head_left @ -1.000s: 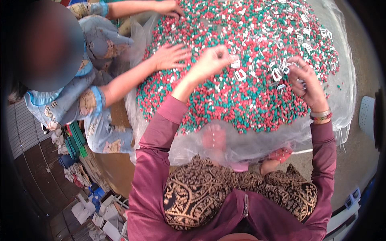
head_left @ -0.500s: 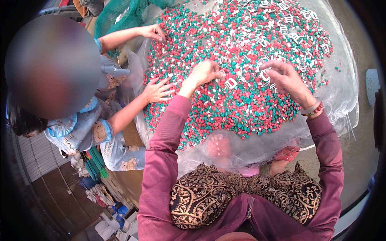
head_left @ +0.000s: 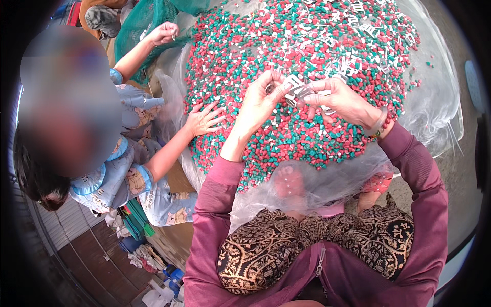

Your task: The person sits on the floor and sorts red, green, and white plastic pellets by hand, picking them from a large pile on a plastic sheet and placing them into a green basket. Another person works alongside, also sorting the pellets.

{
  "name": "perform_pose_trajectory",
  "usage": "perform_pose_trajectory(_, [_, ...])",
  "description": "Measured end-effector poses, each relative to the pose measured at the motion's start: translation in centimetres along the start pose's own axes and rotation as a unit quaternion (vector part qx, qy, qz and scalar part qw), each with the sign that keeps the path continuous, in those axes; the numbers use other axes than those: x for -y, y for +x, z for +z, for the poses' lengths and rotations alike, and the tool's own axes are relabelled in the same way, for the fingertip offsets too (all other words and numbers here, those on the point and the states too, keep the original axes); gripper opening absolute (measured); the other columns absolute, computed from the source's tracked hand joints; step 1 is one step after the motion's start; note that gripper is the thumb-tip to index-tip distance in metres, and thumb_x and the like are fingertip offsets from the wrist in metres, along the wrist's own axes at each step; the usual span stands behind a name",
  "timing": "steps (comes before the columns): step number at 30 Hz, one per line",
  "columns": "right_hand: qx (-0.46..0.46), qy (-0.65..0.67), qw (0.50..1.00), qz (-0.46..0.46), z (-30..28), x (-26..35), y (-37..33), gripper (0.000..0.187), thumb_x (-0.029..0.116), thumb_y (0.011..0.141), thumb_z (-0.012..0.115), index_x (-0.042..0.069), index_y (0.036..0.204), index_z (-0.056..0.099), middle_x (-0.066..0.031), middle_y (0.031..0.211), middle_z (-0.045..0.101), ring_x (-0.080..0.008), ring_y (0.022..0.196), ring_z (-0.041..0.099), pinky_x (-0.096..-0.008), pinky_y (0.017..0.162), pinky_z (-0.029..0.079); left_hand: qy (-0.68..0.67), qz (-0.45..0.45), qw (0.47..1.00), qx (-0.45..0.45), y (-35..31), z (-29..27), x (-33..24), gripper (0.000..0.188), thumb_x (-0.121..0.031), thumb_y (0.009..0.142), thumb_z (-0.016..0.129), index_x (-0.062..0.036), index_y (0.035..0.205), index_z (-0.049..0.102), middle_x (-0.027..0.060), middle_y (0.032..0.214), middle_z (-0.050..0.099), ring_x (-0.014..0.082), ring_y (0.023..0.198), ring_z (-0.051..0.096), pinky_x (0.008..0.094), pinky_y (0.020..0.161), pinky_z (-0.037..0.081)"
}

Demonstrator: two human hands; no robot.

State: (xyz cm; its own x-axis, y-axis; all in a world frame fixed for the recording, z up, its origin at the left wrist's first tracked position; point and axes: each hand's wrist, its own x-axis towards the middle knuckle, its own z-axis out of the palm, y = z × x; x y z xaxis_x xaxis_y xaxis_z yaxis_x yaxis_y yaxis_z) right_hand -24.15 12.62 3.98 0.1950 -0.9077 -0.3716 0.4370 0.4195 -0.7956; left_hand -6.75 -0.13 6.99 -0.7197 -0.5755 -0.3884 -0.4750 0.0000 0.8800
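In front of me my left hand (head_left: pixel 260 102) pinches a white slotted plastic buckle (head_left: pixel 293 83) between thumb and fingers. My right hand (head_left: pixel 345 104) meets it from the other side, its thumb and fingers closed on the buckle's right end. Whether one or several pieces are gathered there, I cannot tell. Under both hands spreads a heap of small red, green and white pebble-like pieces (head_left: pixel 307 146). More white slotted buckles (head_left: pixel 347 66) lie on the heap beyond my right hand.
Clear plastic sheeting (head_left: pixel 434 102) lies under the heap. At the left sits a co-worker, one hand (head_left: pixel 204 120) flat at the heap's edge, the other (head_left: pixel 164 33) raised near green netting (head_left: pixel 138 38). A light blue perforated object (head_left: pixel 473 84) is at the far right.
My hands have come together, the right moving left, and now hold the white buckle up between them. The co-worker's far hand has lifted off the heap toward the netting.
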Motion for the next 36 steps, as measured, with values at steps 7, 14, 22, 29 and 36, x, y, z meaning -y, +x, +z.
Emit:
perform_pose_trajectory(7, [-0.047,0.126,0.991,0.0,-0.7,0.8,-0.5,0.025,0.025,0.091,0.06,0.006,0.106,0.06,-0.0021,0.1,0.06,-0.0094,0.089,0.058,-0.024,0.071,0.051,-0.079,0.081,0.992,-0.062,-0.6,0.1,0.1,0.011,-0.013,0.089,0.061,-0.0058,0.097,0.056,0.0007,0.086,0.058,0.0069,0.075,0.056,0.0223,0.064,0.046])
perform_pose_trajectory(14, [-0.008,0.091,0.995,0.037,2.8,2.8,-0.8,0.052,0.001,0.078,0.062,0.001,0.127,0.045,-0.0032,0.087,0.059,-0.0078,0.06,0.058,-0.0167,0.036,0.034,0.025,0.188,0.978,-0.089,-1.8,0.6,0.2,0.015,-0.009,0.085,0.061,-0.0028,0.099,0.06,0.0075,0.09,0.062,0.0165,0.086,0.062,0.0309,0.075,0.05])
perform_pose_trajectory(22, [-0.113,0.085,0.989,0.045,0.0,-0.1,-2.1,0.013,0.004,0.081,0.06,0.001,0.094,0.056,-0.0083,0.067,0.06,-0.0108,0.043,0.055,-0.0184,0.031,0.028,0.033,0.222,0.974,0.024,-2.2,-0.6,-1.8,0.017,-0.009,0.08,0.068,-0.0019,0.094,0.065,0.0045,0.081,0.065,0.0135,0.079,0.063,0.0287,0.069,0.048])
perform_pose_trajectory(29, [-0.144,0.116,0.983,-0.004,2.4,2.0,-2.9,0.016,0.013,0.091,0.057,0.004,0.104,0.054,0.0055,0.075,0.05,0.0,0.053,0.041,-0.0154,0.043,0.027,0.201,0.348,0.916,0.006,-1.2,-1.5,-0.5,0.02,-0.005,0.08,0.067,-0.0029,0.1,0.065,0.0082,0.092,0.067,0.0175,0.082,0.064,0.0307,0.072,0.051])
perform_pose_trajectory(36, [-0.064,0.275,0.945,-0.168,-1.8,3.9,-2.0,0.016,0.014,0.091,0.057,0.006,0.105,0.052,-0.0033,0.091,0.059,-0.0056,0.063,0.054,-0.015,0.043,0.039,-0.267,0.057,0.961,0.042,-1.2,-0.6,1.0,0.015,-0.019,0.095,0.052,-0.0091,0.105,0.048,0.0091,0.089,0.058,0.0157,0.067,0.055,0.0272,0.049,0.044])
